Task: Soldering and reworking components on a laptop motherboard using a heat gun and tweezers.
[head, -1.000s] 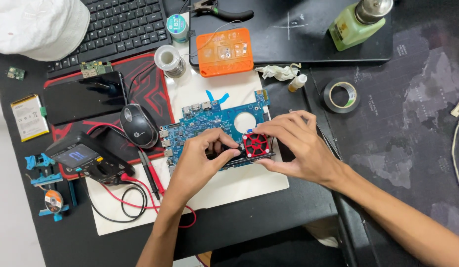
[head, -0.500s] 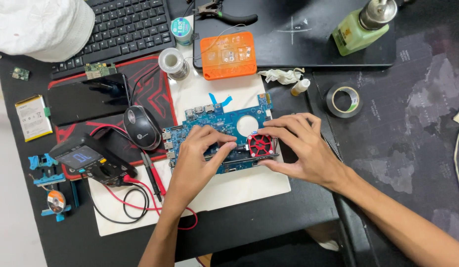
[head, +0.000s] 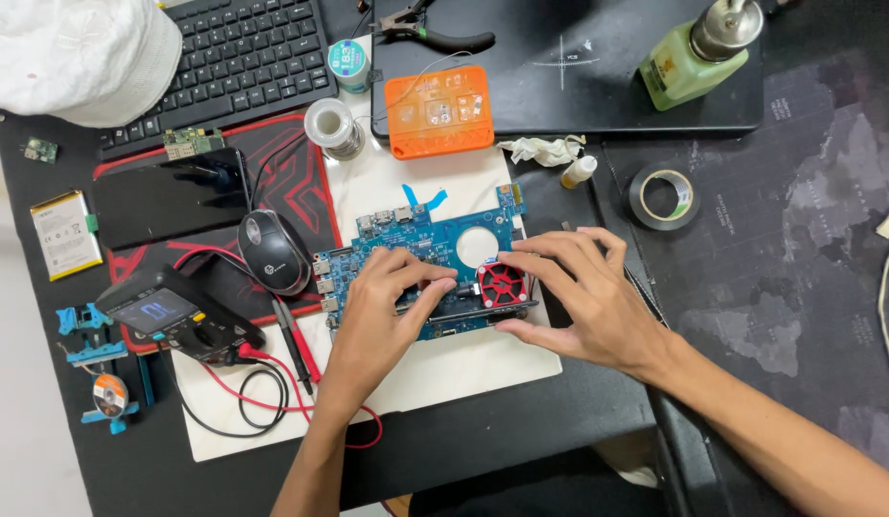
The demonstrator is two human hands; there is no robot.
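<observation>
Both hands have barely shifted: left hand (head: 387, 302) and right hand (head: 583, 297) press fingertips on the glossy blue circuit board (head: 416, 249) (red round fan (head: 503, 283) between), black mouse (head: 272, 251) left.

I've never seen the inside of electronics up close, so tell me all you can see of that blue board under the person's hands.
The blue circuit board lies flat on a white mat, a long, irregular piece with a round hole cut through it. Small metal connector ports line its far and left edges, and a scrap of blue tape sits just beyond it. A small red fan rests on its right part. The left hand presses fingers onto its middle; the right hand touches the fan and the board's right end.
</observation>
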